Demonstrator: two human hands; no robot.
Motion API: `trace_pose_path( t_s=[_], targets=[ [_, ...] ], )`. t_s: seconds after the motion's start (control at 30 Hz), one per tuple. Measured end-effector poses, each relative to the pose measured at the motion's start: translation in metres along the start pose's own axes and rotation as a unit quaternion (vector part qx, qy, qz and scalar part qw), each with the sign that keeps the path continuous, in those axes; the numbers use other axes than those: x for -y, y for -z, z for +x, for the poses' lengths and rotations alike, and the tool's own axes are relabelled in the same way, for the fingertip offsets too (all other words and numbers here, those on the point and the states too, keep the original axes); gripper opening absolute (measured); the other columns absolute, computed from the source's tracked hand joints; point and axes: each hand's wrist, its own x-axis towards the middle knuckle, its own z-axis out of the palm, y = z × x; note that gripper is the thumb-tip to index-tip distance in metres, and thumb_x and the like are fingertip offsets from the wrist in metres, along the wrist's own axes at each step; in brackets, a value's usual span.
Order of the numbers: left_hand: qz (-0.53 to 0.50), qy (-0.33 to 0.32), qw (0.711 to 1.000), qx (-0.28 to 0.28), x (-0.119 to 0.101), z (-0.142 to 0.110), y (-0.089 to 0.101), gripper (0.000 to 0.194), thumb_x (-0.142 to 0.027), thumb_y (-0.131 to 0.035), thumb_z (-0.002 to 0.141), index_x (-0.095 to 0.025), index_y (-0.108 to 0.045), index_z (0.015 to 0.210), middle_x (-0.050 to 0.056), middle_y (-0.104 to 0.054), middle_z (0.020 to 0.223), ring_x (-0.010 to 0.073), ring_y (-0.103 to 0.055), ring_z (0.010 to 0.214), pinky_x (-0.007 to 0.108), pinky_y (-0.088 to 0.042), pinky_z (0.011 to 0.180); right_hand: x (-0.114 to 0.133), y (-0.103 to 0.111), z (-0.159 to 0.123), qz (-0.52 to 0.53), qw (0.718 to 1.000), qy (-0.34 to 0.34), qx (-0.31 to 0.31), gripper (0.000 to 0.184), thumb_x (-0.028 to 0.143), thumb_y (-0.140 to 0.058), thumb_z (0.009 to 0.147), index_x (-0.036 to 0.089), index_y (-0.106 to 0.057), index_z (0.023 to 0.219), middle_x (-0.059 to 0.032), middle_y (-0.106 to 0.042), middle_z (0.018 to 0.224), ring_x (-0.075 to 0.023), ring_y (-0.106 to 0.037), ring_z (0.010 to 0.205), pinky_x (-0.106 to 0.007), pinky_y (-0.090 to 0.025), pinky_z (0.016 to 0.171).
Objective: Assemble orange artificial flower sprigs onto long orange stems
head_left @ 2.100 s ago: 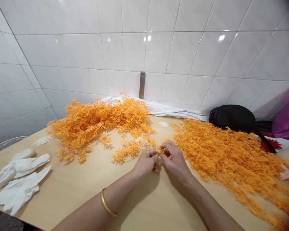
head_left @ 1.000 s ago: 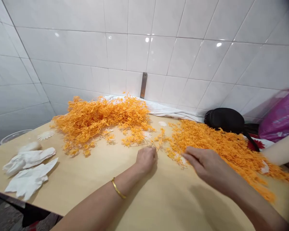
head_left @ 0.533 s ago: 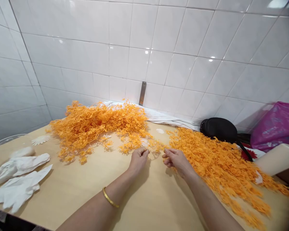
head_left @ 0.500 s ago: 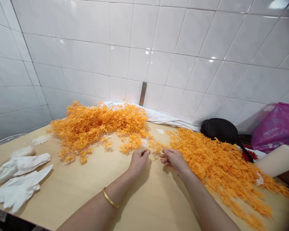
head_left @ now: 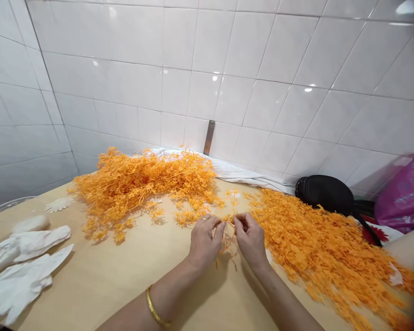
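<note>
The orange sprig (head_left: 229, 219) is near the middle of the worktop (head_left: 124, 285) in the head view, between the left hand (head_left: 206, 240) and the right hand (head_left: 251, 238), with thin stems hanging below the fingers. Half a second ago the hands were farther apart; now they have closed in on it from either side. The left grip is pinched, thumb against fingers, on the sprig; the right grip is likewise closed on it, fingers curled.

Two orange heaps lie on the worktop: the left heap (head_left: 141, 179), looser and taller, and the right heap (head_left: 317, 248), spread flatter. At least five white flower-shaped pieces (head_left: 59, 204) show, some partly covered, so the full number cannot be told. Two white crumpled pieces (head_left: 19, 287) and one rounded white object (head_left: 31, 224) lie at the left. One gold bracelet (head_left: 154, 309) circles the left wrist. Behind the right heap are one black bag (head_left: 326, 194) and one purple bag (head_left: 405, 195), whose pale markings are too blurred to read. One metal strip (head_left: 209, 137) stands against the tiled wall (head_left: 179, 41), above the white cloth (head_left: 241, 174).
</note>
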Motion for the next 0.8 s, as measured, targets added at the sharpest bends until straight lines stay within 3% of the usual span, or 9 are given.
trace_pose_path(
  t_s=[0.07,0.13,0.23,0.3,0.4,0.53,0.6,0.7,0.8],
  targets=[
    [-0.043,-0.002,0.999,0.001,-0.005,0.001,0.001,0.028,-0.029,-0.037,0.082,-0.016,-0.055,0.064,0.002,-0.049,0.062,0.0128,-0.044,0.064,0.025,-0.033,0.062,0.001,0.001,-0.009,-0.068,0.996,0.065,-0.01,0.013,0.026,-0.043,0.079,0.018,-0.05,0.072,-0.0004,-0.052,0.063,-0.0123,-0.047,0.056,-0.025,-0.037,0.055],
    [-0.123,0.038,0.992,0.008,-0.006,0.001,-0.001,0.028,-0.031,-0.039,0.081,-0.016,-0.055,0.063,0.001,-0.047,0.059,0.0113,-0.043,0.06,0.024,-0.033,0.059,0.003,-0.001,-0.016,-0.104,0.986,0.133,0.002,0.013,0.022,-0.04,0.08,0.018,-0.051,0.077,-0.0029,-0.054,0.07,-0.0137,-0.05,0.063,-0.026,-0.039,0.059],
    [-0.264,0.122,0.957,0.005,-0.003,0.003,-0.005,0.023,-0.033,-0.05,0.074,-0.015,-0.056,0.061,0.0,-0.048,0.059,0.01,-0.043,0.058,0.022,-0.033,0.056,0.007,-0.007,-0.023,-0.117,0.969,0.209,0.058,0.016,0.014,-0.036,0.08,0.017,-0.051,0.083,-0.0057,-0.054,0.078,-0.0156,-0.051,0.071,-0.027,-0.04,0.064],
    [-0.341,0.176,0.924,-0.001,0.0,0.006,-0.005,0.02,-0.03,-0.057,0.068,-0.014,-0.056,0.056,0.0,-0.048,0.056,0.0087,-0.042,0.055,0.022,-0.033,0.055,0.009,-0.011,-0.027,-0.105,0.964,0.222,0.103,0.019,0.01,-0.035,0.079,0.017,-0.051,0.084,-0.006,-0.054,0.078,-0.0159,-0.05,0.072,-0.028,-0.04,0.065],
    [-0.419,0.26,0.87,-0.009,0.003,0.01,-0.001,0.016,-0.027,-0.064,0.061,-0.012,-0.059,0.058,-0.002,-0.046,0.049,0.0056,-0.038,0.046,0.02,-0.03,0.048,0.01,-0.011,-0.028,-0.05,0.973,0.185,0.129,0.017,0.011,-0.038,0.078,0.018,-0.052,0.085,-0.005,-0.054,0.08,-0.0153,-0.05,0.073,-0.027,-0.041,0.065],
    [-0.462,0.319,0.828,0.001,0.009,0.015,0.005,0.019,-0.027,-0.065,0.061,-0.01,-0.062,0.07,0.001,-0.054,0.053,0.0054,-0.042,0.046,0.019,-0.03,0.047,0.007,-0.003,-0.019,0.019,0.996,0.073,0.048,0.016,0.023,-0.043,0.08,0.019,-0.052,0.092,-0.0056,-0.055,0.091,-0.0154,-0.051,0.079,-0.027,-0.041,0.07],
    [-0.468,0.322,0.823,0.027,0.011,0.015,0.005,0.019,-0.026,-0.063,0.064,-0.01,-0.062,0.074,0.004,-0.058,0.058,0.0063,-0.046,0.049,0.019,-0.032,0.049,0.005,0.002,-0.015,0.066,0.996,-0.003,0.055,0.022,0.03,-0.045,0.08,0.02,-0.052,0.098,-0.007,-0.055,0.1,-0.0165,-0.052,0.085,-0.028,-0.041,0.073],
    [-0.46,0.295,0.834,0.083,0.011,0.012,0.001,0.017,-0.023,-0.062,0.065,-0.01,-0.062,0.075,0.004,-0.058,0.057,0.007,-0.047,0.05,0.019,-0.033,0.05,0.004,0.005,-0.012,0.163,0.973,-0.091,0.136,0.033,0.04,-0.048,0.077,0.02,-0.053,0.103,-0.0071,-0.056,0.104,-0.0183,-0.052,0.09,-0.027,-0.041,0.073],
    [-0.428,0.257,0.861,0.096,0.009,0.008,-0.005,0.011,-0.022,-0.061,0.065,-0.011,-0.06,0.067,0.002,-0.054,0.053,0.0055,-0.043,0.045,0.019,-0.031,0.047,0.004,0.004,-0.014,0.179,0.959,-0.083,0.201,0.029,0.042,-0.048,0.076,0.019,-0.057,0.093,-0.0044,-0.06,0.086,-0.0169,-0.053,0.079,-0.025,-0.039,0.067]
  ],
)
